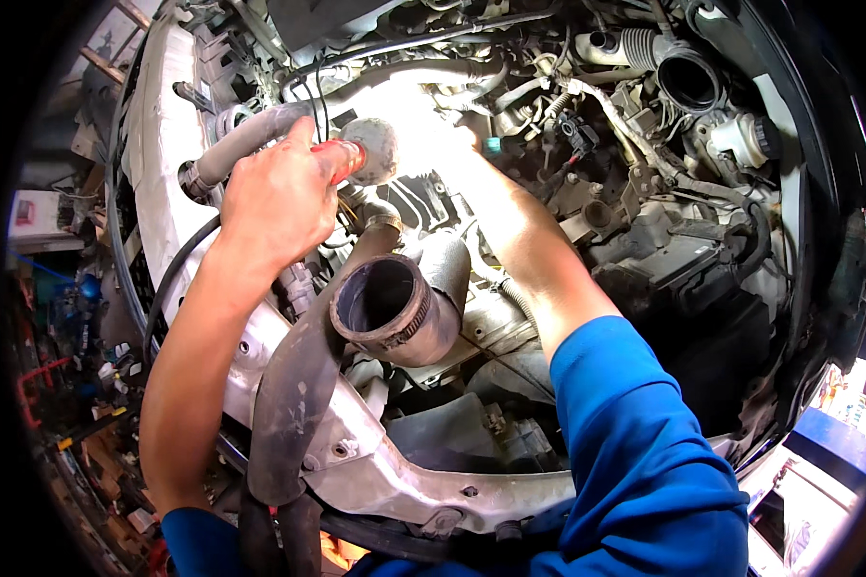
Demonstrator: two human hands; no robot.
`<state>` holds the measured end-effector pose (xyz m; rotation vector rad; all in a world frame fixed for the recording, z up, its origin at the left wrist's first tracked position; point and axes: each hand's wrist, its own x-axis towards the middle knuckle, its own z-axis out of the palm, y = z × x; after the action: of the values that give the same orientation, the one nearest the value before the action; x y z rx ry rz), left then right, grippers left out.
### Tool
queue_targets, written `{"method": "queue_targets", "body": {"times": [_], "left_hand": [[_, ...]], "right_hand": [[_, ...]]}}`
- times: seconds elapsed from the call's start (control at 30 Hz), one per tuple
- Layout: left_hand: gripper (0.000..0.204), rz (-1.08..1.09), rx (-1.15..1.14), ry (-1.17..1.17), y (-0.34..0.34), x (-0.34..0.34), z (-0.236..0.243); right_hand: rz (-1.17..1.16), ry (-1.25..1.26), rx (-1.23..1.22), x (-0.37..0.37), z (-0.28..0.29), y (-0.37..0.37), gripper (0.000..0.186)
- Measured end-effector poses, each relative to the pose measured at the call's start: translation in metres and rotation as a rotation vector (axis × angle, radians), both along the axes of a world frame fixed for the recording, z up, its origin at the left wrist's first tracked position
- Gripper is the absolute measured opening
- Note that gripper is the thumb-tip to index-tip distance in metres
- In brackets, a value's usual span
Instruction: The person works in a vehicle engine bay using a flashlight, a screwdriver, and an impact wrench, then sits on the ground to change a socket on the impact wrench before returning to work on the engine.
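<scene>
Left hand (277, 204) clamping fingers on round-headed lamp (372, 151); right hand (457, 149) reaching into engine bay (649, 255), glare swallowing its fingers, so can't tell their state.

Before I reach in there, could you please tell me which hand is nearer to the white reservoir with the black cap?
The right hand: it is in the bright glare, left of the white reservoir. The left hand is farther left, gripping what looks like a lamp.

White glare washes out the upper centre; edges curve into black.
</scene>
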<state>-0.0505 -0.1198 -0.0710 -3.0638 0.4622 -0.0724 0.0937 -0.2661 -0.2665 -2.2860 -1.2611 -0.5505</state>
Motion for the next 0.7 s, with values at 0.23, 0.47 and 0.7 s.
{"method": "queue_targets", "body": {"times": [0.23,0.47,0.7], "left_hand": [[0.027,0.011,-0.008,-0.099,0.004,-0.012,0.034],[0.031,0.055,0.073,-0.227,-0.005,-0.034,0.091],[0.037,0.146,0.156,-0.190,-0.003,-0.056,0.128]], "right_hand": [[-0.210,0.468,-0.372,-0.006,-0.002,-0.006,0.033],[-0.294,0.571,-0.704,-0.012,0.004,-0.024,0.026],[-0.326,0.432,-0.740,-0.016,-0.026,-0.034,0.028]]}}
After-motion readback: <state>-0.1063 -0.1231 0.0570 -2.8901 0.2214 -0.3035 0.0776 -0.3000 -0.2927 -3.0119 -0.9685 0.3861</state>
